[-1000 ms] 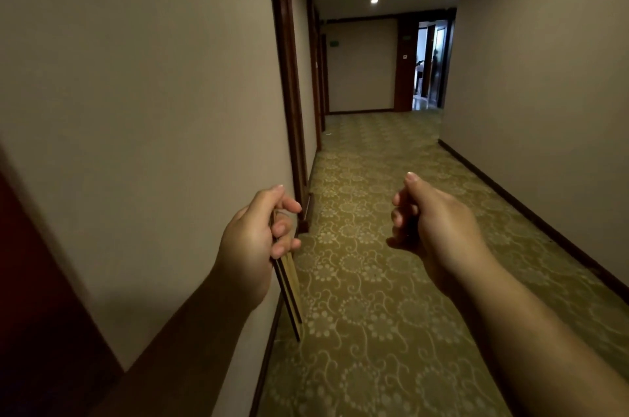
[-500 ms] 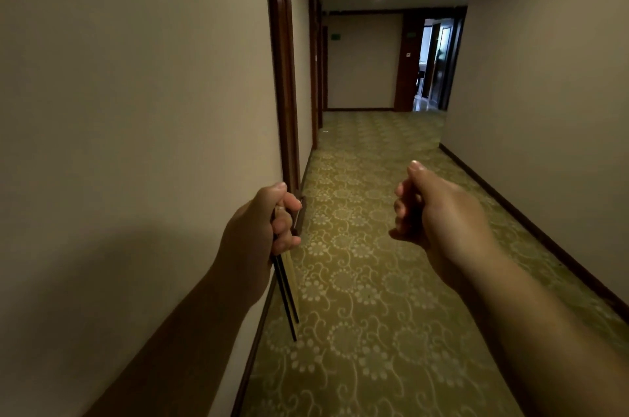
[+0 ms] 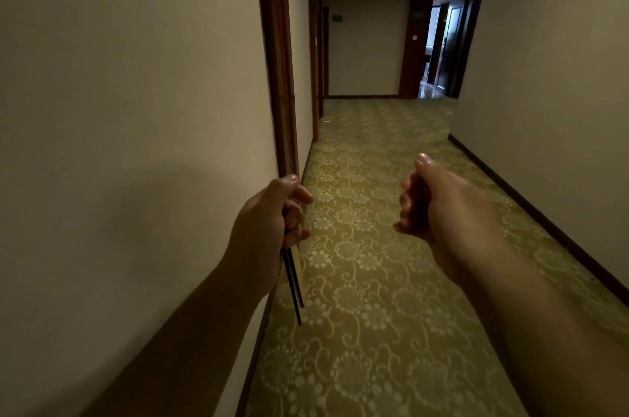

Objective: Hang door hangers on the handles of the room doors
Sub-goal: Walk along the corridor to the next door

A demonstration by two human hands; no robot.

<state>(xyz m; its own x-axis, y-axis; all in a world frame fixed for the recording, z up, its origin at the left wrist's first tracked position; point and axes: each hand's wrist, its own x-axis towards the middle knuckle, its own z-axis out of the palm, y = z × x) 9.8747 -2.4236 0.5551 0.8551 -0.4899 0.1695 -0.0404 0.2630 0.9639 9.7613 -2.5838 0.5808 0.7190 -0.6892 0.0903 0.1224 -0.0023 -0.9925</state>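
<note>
My left hand (image 3: 272,215) grips a thin stack of door hangers (image 3: 294,283), seen edge-on, their dark and pale edges hanging down below my fingers. It is held close to the left wall, just short of a brown wooden door frame (image 3: 279,76). My right hand (image 3: 432,209) is raised at the same height over the carpet, fingers loosely curled with nothing in them. No door handle is visible; the door inside the frame is hidden by the wall's angle.
A long corridor with green patterned carpet (image 3: 374,280) runs ahead between beige walls. More door frames (image 3: 315,59) follow on the left. An open doorway (image 3: 442,45) shows light at the far right end.
The view has advanced along the corridor; the nearest door frame is closer. Both hands keep their pose and the hangers stay in my left hand.
</note>
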